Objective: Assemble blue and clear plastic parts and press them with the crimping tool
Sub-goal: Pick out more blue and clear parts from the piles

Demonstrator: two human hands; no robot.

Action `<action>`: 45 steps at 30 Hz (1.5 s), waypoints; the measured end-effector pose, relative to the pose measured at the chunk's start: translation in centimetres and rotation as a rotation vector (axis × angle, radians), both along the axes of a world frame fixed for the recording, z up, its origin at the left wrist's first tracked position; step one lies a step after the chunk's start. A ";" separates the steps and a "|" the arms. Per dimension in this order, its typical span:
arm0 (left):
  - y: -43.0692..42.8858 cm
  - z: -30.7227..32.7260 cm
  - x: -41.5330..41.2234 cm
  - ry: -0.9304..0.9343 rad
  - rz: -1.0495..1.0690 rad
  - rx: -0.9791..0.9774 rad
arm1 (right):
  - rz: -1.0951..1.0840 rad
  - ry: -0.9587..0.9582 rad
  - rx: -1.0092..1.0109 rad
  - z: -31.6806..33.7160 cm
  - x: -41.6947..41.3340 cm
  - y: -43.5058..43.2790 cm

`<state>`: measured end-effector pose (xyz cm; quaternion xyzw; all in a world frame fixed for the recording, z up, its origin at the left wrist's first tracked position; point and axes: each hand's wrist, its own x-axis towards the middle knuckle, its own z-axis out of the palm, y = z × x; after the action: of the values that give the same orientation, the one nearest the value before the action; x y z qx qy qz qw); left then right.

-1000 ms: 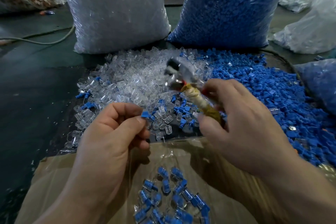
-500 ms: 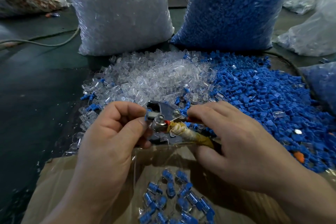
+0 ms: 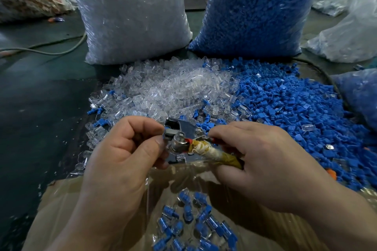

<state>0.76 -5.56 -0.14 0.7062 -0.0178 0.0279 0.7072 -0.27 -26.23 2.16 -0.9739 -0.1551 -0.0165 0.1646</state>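
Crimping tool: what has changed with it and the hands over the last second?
The right hand swung the crimping tool down and left from above the clear pile; its head now meets the left hand, which holds the blue part at it. Unchanged: the right hand grips the wrapped handle, the left pinches the part, and the blue pile and finished pieces lie as before.

Both bare here: my left hand point(image 3: 122, 161) and right hand point(image 3: 265, 169), short plain nails point(image 3: 160, 144), bare forearms point(image 3: 336, 220) behind them.
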 end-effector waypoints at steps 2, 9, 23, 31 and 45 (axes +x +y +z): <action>0.1 -0.3 0.3 -0.006 0.016 0.056 | -0.039 -0.007 0.003 -0.2 0.1 -0.3; 0.3 -1.5 0.8 0.203 -0.044 0.122 | -0.285 -0.049 -0.217 -1.7 2.0 -0.8; -0.4 -2.3 0.1 0.093 -0.043 0.250 | 0.074 -0.301 0.001 -1.5 0.1 3.1; -0.1 -1.1 -0.4 -0.051 -0.030 0.370 | 0.109 -0.310 0.087 -1.4 -0.2 3.0; 1.9 -0.1 0.1 -0.247 -0.335 0.542 | -0.188 0.549 0.792 0.2 -0.8 2.9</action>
<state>0.84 -3.67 -0.27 0.8469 -0.2262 -0.0091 0.4811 -1.10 -23.29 2.32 -0.8146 0.0008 0.1685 0.5551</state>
